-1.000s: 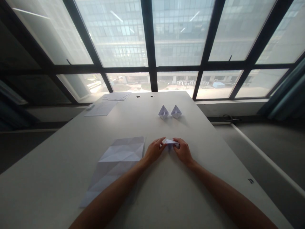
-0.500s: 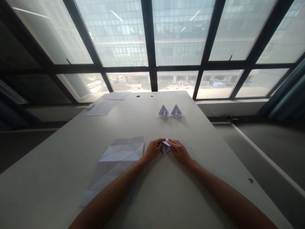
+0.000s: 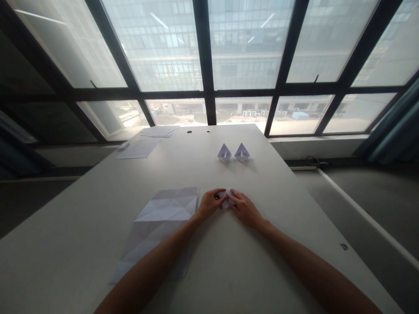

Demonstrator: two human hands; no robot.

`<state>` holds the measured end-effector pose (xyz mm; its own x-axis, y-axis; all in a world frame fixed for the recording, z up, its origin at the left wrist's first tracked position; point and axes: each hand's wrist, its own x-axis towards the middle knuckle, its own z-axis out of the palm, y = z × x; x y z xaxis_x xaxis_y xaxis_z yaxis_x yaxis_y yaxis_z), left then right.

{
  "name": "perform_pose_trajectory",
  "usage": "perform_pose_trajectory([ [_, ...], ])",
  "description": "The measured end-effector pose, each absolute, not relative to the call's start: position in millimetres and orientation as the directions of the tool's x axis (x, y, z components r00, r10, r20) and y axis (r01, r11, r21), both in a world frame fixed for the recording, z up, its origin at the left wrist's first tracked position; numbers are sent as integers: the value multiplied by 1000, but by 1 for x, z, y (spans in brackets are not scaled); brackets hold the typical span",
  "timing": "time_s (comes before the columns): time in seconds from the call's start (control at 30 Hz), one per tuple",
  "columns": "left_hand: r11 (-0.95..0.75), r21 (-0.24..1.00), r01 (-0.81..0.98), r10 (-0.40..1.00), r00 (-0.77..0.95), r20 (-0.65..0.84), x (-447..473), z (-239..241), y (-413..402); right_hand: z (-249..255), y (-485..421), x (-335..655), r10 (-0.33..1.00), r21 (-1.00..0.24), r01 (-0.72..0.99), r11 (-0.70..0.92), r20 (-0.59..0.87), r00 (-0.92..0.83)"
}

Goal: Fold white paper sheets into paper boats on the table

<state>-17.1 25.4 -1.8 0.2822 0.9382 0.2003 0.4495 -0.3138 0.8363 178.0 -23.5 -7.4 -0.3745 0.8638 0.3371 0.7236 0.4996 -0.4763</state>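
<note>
Between my two hands is a small piece of folded white paper [image 3: 227,203], partly hidden by my fingers. My left hand [image 3: 210,203] grips its left side with thumb and fingers closed on it. From the right, my right hand [image 3: 245,208] pinches the same paper, its fingertips pressed on the top and edge. Beyond my hands stand two pointed origami pieces [image 3: 224,153] side by side. A large creased paper sheet [image 3: 166,205] lies flat to the left, partly covered by my left forearm.
On the white table [image 3: 268,261], loose white sheets [image 3: 140,147] lie at the far left corner. Two small holes show near the far edge. A dark mark [image 3: 343,247] sits near the right edge. Large windows [image 3: 245,48] rise behind the table.
The folded paper now sits lower and flatter between my hands, its raised top flap pressed down. My fingers have shifted slightly over it; the other papers stay put.
</note>
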Motion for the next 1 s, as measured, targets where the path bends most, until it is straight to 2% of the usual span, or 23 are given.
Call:
perform_pose_trajectory([
  [0.17,-266,935,237,931,314,186,-17,0,23,-12,-17,180,900,-717,555,423,405,-162],
  [0.27,-248,957,150,929,318,191,-15,2,20,-12,-12,183,935,-863,364,352,343,-90],
  [0.37,-250,957,146,907,382,178,-13,6,18,-7,-11,186,960,-937,217,275,254,-119],
  [0.67,-274,925,263,818,570,80,-14,18,10,-6,-15,185,950,-956,210,206,144,-277],
  [0.83,-288,905,314,778,627,30,-17,14,12,-7,-14,184,925,-918,237,319,247,-288],
  [1.0,-259,913,316,752,659,-14,-17,8,14,-8,-13,184,918,-908,261,326,238,-318],
])
